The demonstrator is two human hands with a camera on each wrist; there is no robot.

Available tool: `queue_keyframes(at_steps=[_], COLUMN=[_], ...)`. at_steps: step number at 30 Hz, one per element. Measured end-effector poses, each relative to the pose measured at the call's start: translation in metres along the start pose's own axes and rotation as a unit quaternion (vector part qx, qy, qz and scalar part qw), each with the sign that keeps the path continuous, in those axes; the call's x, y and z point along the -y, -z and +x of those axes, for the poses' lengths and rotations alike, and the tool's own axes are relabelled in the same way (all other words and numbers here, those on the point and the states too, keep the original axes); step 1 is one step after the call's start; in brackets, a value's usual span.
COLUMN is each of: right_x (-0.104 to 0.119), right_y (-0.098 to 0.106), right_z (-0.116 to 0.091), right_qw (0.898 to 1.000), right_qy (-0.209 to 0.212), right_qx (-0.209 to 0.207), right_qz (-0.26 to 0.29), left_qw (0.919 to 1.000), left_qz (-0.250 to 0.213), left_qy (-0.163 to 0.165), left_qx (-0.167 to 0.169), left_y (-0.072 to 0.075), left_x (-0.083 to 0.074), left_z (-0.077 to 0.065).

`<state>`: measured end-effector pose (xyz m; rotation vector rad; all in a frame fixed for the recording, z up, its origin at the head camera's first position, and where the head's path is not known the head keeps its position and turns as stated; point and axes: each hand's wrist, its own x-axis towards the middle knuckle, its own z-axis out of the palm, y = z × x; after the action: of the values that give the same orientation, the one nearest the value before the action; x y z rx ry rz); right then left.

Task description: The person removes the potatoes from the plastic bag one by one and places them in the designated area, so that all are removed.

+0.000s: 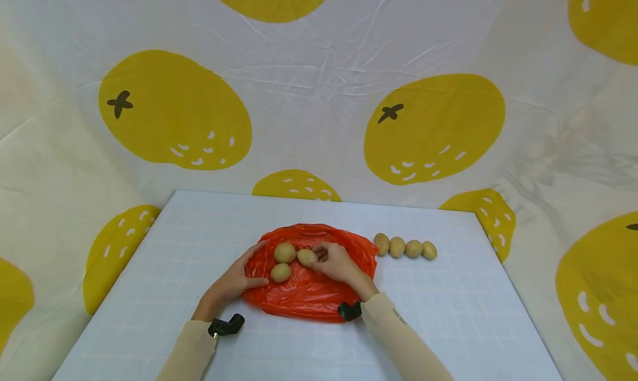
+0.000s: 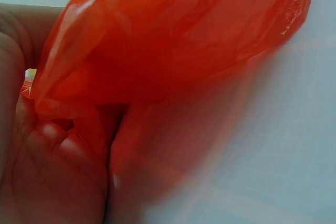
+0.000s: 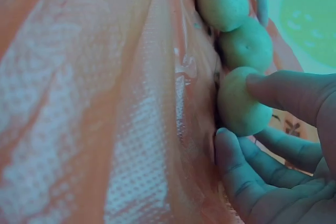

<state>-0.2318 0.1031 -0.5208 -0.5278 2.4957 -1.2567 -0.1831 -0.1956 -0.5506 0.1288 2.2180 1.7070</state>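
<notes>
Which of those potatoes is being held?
The rightmost potato of the three on the red bag: the right hand pinches it; neither its two neighbours nor the row of four is held.

The bag (image 1: 311, 298) is a glossy, translucent red, with dark print along its twelve o'clock side; in the right wrist view it washes out to salmon, scattered with tiny pale dots. Three potatoes (image 1: 285, 253), between nine and twelve o'clock on it, are plain yellowish tan — greener in the right wrist view. The row of four (image 1: 397, 247), between two and three o'clock of the bag, is tan too. The table (image 1: 473, 314) is pale blue-white, faintly lined in a grid. The backdrop (image 1: 309, 109) is off-white with mustard-yellow fruits — those at ten (image 1: 175, 109) and two o'clock (image 1: 435, 129) carry dark crosses and white flecks. Both sleeves, at eight (image 1: 189, 348) and four o'clock (image 1: 399, 331) of the bag, are cream.
</notes>
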Motion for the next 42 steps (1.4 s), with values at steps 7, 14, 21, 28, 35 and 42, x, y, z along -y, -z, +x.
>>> queue_keyframes(at_steps=[7, 14, 21, 28, 35, 42], right_x=[0.003, 0.008, 0.012, 0.009, 0.004, 0.002], right_y=[0.003, 0.007, 0.01, 0.009, 0.008, 0.008], right_z=[-0.001, -0.001, 0.005, 0.011, 0.014, 0.014], right_qw=[1.0, 0.999, 0.995, 0.991, 0.991, 0.992], right_qy=[-0.005, 0.004, 0.056, 0.079, 0.085, 0.083], right_qx=[0.016, 0.026, 0.06, 0.081, 0.077, 0.072], right_qz=[-0.007, -0.025, -0.049, -0.066, -0.064, -0.06], left_qw=[1.0, 1.0, 1.0, 0.9999, 0.9999, 0.9999], left_qz=[-0.001, -0.001, -0.001, -0.005, -0.011, -0.013], left_qy=[-0.005, -0.007, -0.005, 0.013, 0.006, 0.002], left_qx=[0.004, 0.003, 0.003, 0.003, 0.004, 0.001], left_y=[0.001, 0.002, 0.003, 0.003, 0.004, 0.003], left_x=[-0.002, -0.003, -0.003, -0.004, -0.003, -0.004], left_z=[-0.001, -0.001, -0.001, -0.001, 0.0, 0.0])
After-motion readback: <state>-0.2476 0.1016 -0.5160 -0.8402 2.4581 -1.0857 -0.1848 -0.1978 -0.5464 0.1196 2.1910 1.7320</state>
